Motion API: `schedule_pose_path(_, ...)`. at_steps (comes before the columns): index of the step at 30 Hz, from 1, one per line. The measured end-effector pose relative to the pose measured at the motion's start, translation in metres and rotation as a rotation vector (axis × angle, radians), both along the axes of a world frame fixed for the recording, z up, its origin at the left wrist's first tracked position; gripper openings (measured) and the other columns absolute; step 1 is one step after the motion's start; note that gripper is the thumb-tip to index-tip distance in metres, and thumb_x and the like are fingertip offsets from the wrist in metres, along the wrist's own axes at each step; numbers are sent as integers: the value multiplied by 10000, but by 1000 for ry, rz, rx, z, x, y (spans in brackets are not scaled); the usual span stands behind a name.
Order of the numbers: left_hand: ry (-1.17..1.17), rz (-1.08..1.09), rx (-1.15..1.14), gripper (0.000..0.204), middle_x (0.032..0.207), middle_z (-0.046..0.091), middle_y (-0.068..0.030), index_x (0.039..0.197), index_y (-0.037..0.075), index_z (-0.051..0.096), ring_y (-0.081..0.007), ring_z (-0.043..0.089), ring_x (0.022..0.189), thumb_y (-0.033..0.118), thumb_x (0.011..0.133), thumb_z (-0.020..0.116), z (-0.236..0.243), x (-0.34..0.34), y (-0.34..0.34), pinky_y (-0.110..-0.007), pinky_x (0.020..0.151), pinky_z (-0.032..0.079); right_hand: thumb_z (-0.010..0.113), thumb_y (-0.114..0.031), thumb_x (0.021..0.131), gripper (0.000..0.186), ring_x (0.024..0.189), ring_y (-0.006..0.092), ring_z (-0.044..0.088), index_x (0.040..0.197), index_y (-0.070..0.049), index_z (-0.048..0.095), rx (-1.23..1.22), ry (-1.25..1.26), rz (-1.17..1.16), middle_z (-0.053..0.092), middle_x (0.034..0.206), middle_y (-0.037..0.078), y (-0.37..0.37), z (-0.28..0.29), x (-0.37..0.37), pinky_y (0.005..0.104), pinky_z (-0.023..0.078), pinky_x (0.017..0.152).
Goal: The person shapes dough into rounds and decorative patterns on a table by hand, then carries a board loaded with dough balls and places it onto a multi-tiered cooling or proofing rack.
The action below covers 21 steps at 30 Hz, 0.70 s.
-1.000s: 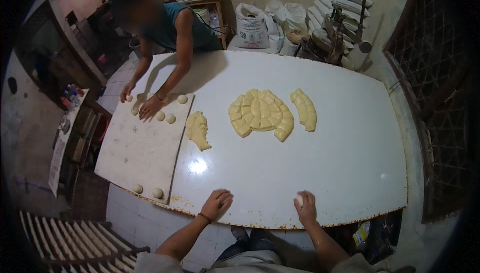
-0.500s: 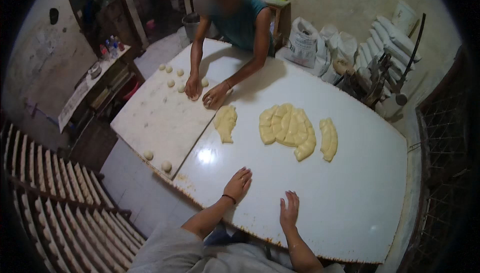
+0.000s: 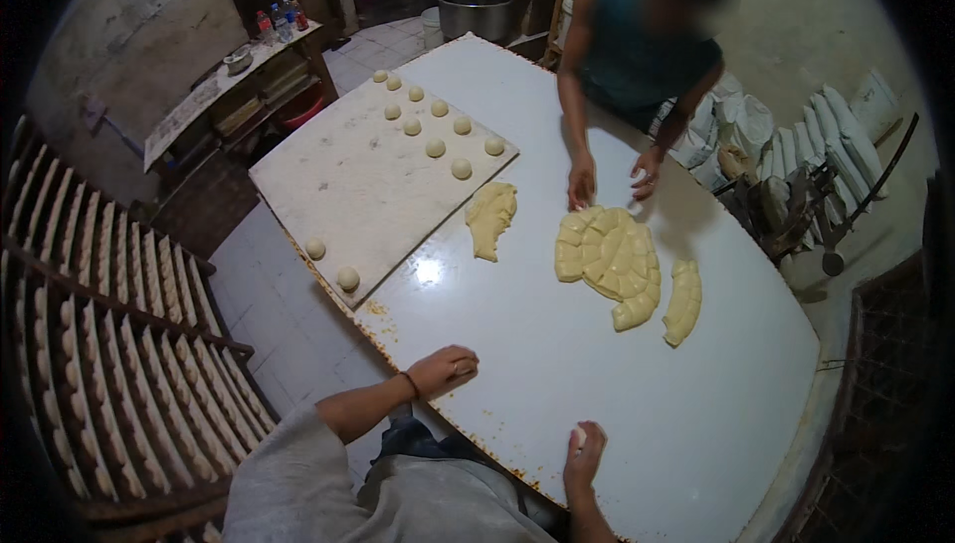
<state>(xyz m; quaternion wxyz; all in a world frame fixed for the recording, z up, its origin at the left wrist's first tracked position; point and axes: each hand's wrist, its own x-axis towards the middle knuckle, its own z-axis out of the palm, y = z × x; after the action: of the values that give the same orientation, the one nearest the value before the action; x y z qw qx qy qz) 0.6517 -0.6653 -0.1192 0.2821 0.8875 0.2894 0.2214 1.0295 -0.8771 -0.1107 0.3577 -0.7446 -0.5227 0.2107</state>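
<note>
At five o'clock from the view's centre, the right hand point(image 3: 585, 455) is cupped narrowly around a pale dough piece point(image 3: 579, 437) on the white table point(image 3: 537, 374). Near half past six, the left hand point(image 3: 444, 371) is half-curled, palm down; whether it holds anything I cannot tell. Toward three lies the scored dough slab point(image 3: 609, 255), a dough strip point(image 3: 683, 302) just beside it. Toward ten, dough balls point(image 3: 412, 127) sit on a pale board point(image 3: 338, 195); at two, a co-worker's hand point(image 3: 581, 181) is at the slab's far edge.

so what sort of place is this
Probably a small bakery workroom: there's scored dough on a white table, dough balls on a pale board, and a loaded multi-shelf rack.
</note>
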Motion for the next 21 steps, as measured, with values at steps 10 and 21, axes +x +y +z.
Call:
schedule_pose_path(10,-54,35,-73,239,1361,643,-129,1197,26,666,-327,602,1285,186,1020,654,25,-10,18,-445,1135,476,580,-111,1085,318,1347,382,505,1366,38,565,-17,-299,-92,533,1409,243,19,19,-28,475,414,1148)
schedule_pose_path(21,-463,673,-792,249,1179,742,-92,1231,4,662,-211,676,1114,195,1076,625,62,-77,70,-375,1003,532,576,-148,1065,299,1064,275,636,1306,27,598,-2,410,-862,637,1173,146,28,46,-92,407,549,943)
